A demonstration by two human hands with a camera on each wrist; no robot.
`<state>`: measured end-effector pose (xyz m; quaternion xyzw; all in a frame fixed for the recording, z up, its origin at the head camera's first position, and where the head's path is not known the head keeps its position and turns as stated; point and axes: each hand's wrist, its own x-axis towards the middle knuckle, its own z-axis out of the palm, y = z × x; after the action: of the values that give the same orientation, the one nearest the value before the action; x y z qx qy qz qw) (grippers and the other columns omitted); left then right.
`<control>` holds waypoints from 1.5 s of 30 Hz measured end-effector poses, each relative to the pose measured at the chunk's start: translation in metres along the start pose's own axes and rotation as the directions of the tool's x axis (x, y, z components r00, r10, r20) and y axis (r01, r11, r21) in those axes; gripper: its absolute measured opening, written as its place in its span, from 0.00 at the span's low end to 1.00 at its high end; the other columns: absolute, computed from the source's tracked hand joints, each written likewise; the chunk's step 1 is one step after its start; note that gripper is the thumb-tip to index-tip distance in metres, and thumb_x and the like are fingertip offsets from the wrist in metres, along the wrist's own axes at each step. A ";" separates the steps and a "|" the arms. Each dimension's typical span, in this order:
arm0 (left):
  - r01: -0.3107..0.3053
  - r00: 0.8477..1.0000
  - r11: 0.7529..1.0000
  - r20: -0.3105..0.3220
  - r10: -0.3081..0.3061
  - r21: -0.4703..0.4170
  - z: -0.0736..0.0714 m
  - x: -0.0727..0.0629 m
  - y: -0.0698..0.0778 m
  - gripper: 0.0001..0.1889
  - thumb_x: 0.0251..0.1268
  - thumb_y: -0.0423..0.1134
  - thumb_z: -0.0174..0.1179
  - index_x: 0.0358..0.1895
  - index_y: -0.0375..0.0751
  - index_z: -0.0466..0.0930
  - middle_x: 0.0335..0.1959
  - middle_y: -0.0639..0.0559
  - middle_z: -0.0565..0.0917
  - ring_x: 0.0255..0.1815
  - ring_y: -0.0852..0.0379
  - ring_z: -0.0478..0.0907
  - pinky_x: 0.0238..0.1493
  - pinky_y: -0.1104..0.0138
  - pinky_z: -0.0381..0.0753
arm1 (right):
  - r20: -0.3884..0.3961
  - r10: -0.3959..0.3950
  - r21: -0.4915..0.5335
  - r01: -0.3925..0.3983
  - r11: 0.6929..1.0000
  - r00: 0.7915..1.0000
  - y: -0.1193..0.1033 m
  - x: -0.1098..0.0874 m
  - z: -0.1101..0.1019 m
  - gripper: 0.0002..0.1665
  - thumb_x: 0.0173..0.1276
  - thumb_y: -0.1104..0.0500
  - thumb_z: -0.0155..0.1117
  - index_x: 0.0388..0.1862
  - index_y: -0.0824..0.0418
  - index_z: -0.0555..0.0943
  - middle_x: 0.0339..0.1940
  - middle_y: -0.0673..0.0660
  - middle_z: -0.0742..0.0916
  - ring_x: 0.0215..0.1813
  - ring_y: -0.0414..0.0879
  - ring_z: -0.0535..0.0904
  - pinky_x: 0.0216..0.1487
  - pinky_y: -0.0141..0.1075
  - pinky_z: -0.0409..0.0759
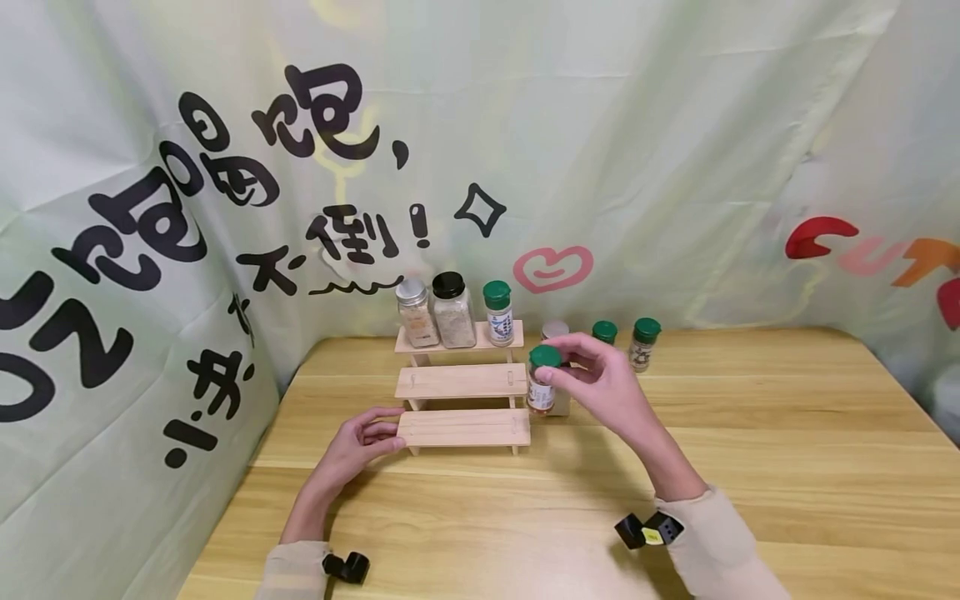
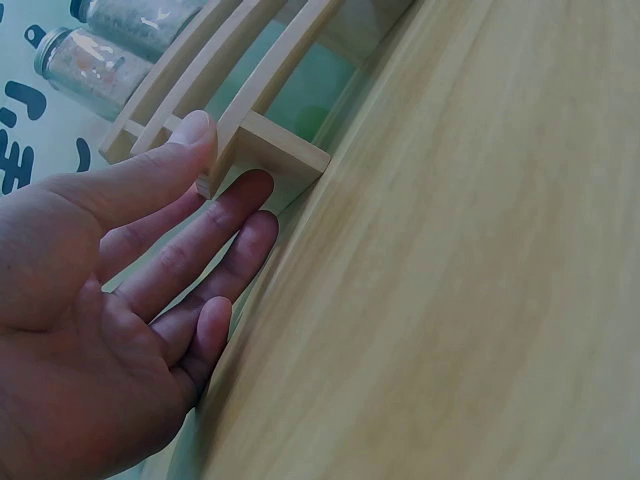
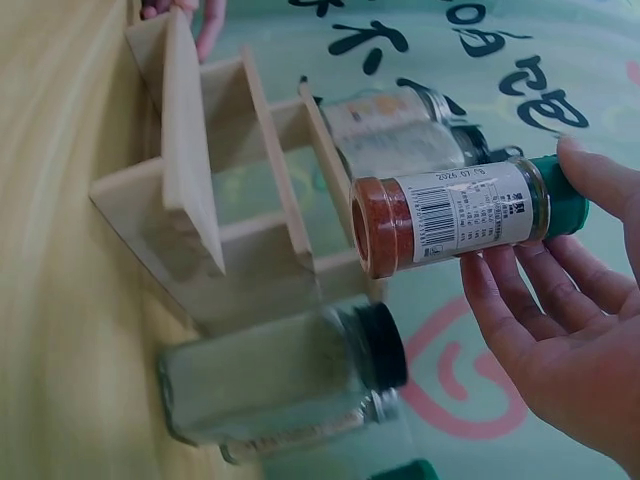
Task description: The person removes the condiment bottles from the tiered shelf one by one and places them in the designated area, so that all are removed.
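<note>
A three-tier pale wooden rack stands on the table. My left hand grips the left end of its lowest board; in the left wrist view the thumb lies on the board's end, with the other fingers behind and under it. My right hand pinches a small spice jar by its green cap, beside the right end of the middle tier. Reddish powder and a white barcode label show on this jar. On the top tier are a silver-capped jar, a black-capped jar and a green-capped shaker.
Behind my right hand stand a jar with a greyish lid and two green-capped shakers, one partly hidden and one farther right. A black-capped square jar stands beside the rack. Printed cloth hangs behind the wooden table.
</note>
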<state>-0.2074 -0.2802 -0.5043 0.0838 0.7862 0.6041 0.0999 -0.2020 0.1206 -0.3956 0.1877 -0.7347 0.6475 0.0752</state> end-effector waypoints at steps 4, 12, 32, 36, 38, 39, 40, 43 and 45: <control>-0.002 1.000 1.000 -0.002 0.002 0.005 -0.001 0.000 -0.002 0.27 0.66 0.34 0.71 0.67 0.35 0.76 0.53 0.37 0.86 0.51 0.53 0.85 0.52 0.69 0.81 | -0.044 -0.010 -0.015 0.009 1.000 0.999 0.000 0.001 -0.009 0.18 0.66 0.65 0.75 0.55 0.66 0.84 0.48 0.62 0.86 0.47 0.50 0.84 0.51 0.34 0.84; -0.019 1.000 1.000 -0.009 0.020 0.022 0.000 -0.001 -0.003 0.27 0.65 0.33 0.71 0.67 0.32 0.76 0.51 0.38 0.87 0.50 0.55 0.85 0.51 0.70 0.81 | -0.099 -0.023 -0.068 0.016 0.998 0.995 0.003 0.002 -0.026 0.18 0.68 0.61 0.74 0.56 0.63 0.84 0.47 0.58 0.86 0.48 0.46 0.84 0.51 0.32 0.84; 0.002 1.000 1.000 0.003 -0.002 0.015 -0.001 0.000 -0.002 0.27 0.66 0.35 0.71 0.67 0.36 0.76 0.52 0.38 0.86 0.52 0.54 0.84 0.53 0.69 0.81 | -0.209 0.003 -0.098 -0.023 0.995 0.978 0.004 -0.001 -0.064 0.21 0.71 0.58 0.72 0.60 0.64 0.82 0.49 0.52 0.87 0.51 0.42 0.85 0.46 0.28 0.83; -0.001 1.000 1.000 0.001 0.001 0.005 -0.001 -0.001 -0.002 0.27 0.66 0.34 0.71 0.67 0.35 0.76 0.51 0.38 0.86 0.51 0.54 0.85 0.53 0.69 0.81 | -0.236 -0.005 -0.115 -0.023 0.993 0.972 0.004 -0.001 -0.072 0.21 0.71 0.58 0.72 0.60 0.64 0.82 0.49 0.50 0.88 0.52 0.41 0.84 0.47 0.27 0.82; 0.000 1.000 1.000 0.002 0.000 0.002 -0.001 -0.001 -0.002 0.27 0.66 0.34 0.71 0.67 0.35 0.76 0.52 0.37 0.86 0.51 0.55 0.85 0.53 0.69 0.81 | -0.250 -0.010 -0.118 -0.021 0.993 0.968 0.004 -0.002 -0.076 0.21 0.70 0.59 0.72 0.60 0.65 0.82 0.49 0.49 0.88 0.53 0.40 0.84 0.49 0.26 0.81; 0.000 1.000 1.000 0.001 0.000 0.001 -0.001 -0.001 -0.002 0.28 0.66 0.34 0.71 0.67 0.35 0.76 0.52 0.37 0.86 0.51 0.55 0.85 0.53 0.69 0.81 | -0.259 -0.011 -0.119 -0.020 0.993 0.966 0.005 -0.002 -0.077 0.21 0.70 0.60 0.72 0.60 0.65 0.82 0.49 0.48 0.88 0.53 0.39 0.84 0.50 0.25 0.80; 0.000 1.000 1.000 0.002 0.000 0.001 -0.001 -0.001 -0.002 0.28 0.66 0.34 0.71 0.68 0.35 0.76 0.52 0.37 0.86 0.51 0.55 0.85 0.53 0.69 0.81 | -0.266 -0.013 -0.121 -0.020 0.992 0.964 0.005 -0.002 -0.079 0.21 0.70 0.60 0.72 0.60 0.65 0.82 0.49 0.47 0.88 0.53 0.39 0.83 0.51 0.25 0.79; 0.000 1.000 1.000 0.005 -0.001 0.004 -0.001 0.000 -0.002 0.28 0.66 0.34 0.71 0.68 0.35 0.76 0.52 0.37 0.86 0.51 0.55 0.85 0.53 0.69 0.81 | -0.289 -0.015 -0.117 -0.020 0.993 0.957 0.007 -0.002 -0.085 0.21 0.70 0.62 0.72 0.60 0.67 0.82 0.48 0.45 0.88 0.52 0.38 0.83 0.52 0.24 0.79; 0.002 1.000 1.000 0.005 -0.002 0.005 -0.001 0.000 -0.002 0.28 0.66 0.35 0.71 0.68 0.35 0.76 0.52 0.37 0.86 0.51 0.54 0.85 0.53 0.69 0.81 | -0.305 -0.019 -0.119 -0.018 0.993 0.952 0.008 -0.003 -0.088 0.21 0.70 0.63 0.72 0.60 0.67 0.82 0.47 0.45 0.88 0.52 0.38 0.84 0.52 0.24 0.79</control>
<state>-0.2081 -0.2818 -0.5062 0.0847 0.7875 0.6018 0.1026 -0.2138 0.2076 -0.3911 0.0807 -0.7520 0.6232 0.1991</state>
